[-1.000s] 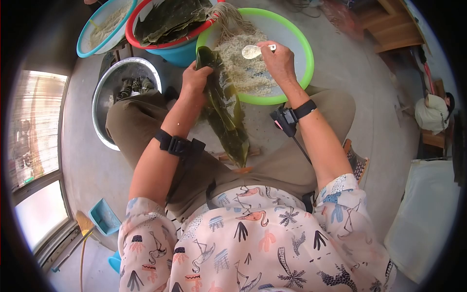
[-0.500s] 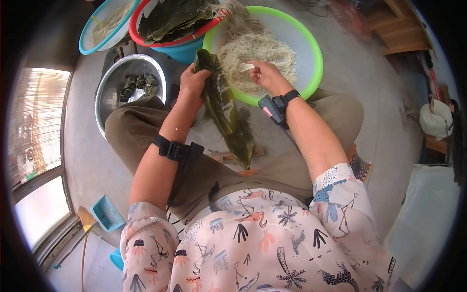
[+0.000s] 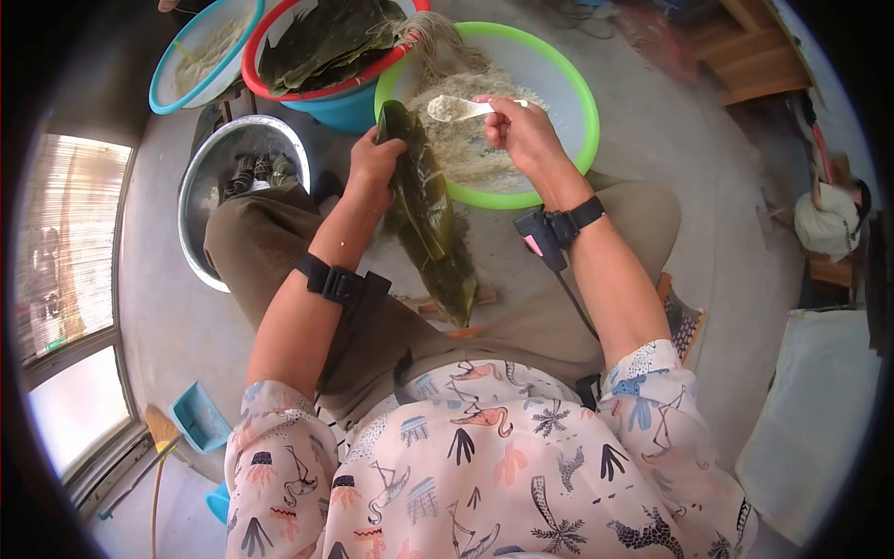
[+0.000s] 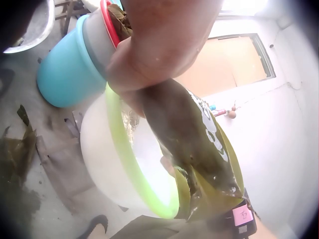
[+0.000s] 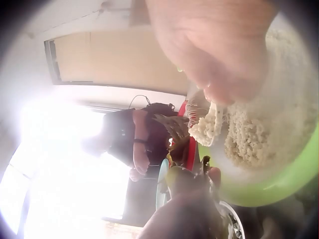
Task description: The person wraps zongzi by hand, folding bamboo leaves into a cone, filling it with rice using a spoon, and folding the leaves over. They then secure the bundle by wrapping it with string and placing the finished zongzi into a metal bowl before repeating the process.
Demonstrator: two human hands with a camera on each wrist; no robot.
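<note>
My left hand [image 3: 374, 166] grips long green leaves [image 3: 430, 224] near their upper end, thumb laid over them. They hang down and overlap one another; their wet, shiny surface also fills the middle of the left wrist view. My right hand [image 3: 523, 135] pinches the handle of a white spoon [image 3: 477, 109]. Rice is heaped in the spoon's bowl, which points left toward the leaves, above the green-rimmed basin [image 3: 590, 116]. Loose white rice [image 5: 247, 142] lies in that basin below the spoon. A bundle of pale strings [image 3: 436, 35] hangs over the basin's far left rim.
A red-rimmed basin [image 3: 250, 58] of leaves sits on a blue bucket [image 3: 340, 114]. Left of it are a blue-rimmed basin [image 3: 156, 88] of pale grains and a metal bowl [image 3: 191, 214] with several tied leaf parcels [image 3: 264, 170]. Another person [image 5: 139, 134] shows in the right wrist view.
The spoon dipped to the rice half a second ago with its bowl out of clear sight; now it is raised, loaded with rice and nearer the leaves. My left hand keeps its grip.
</note>
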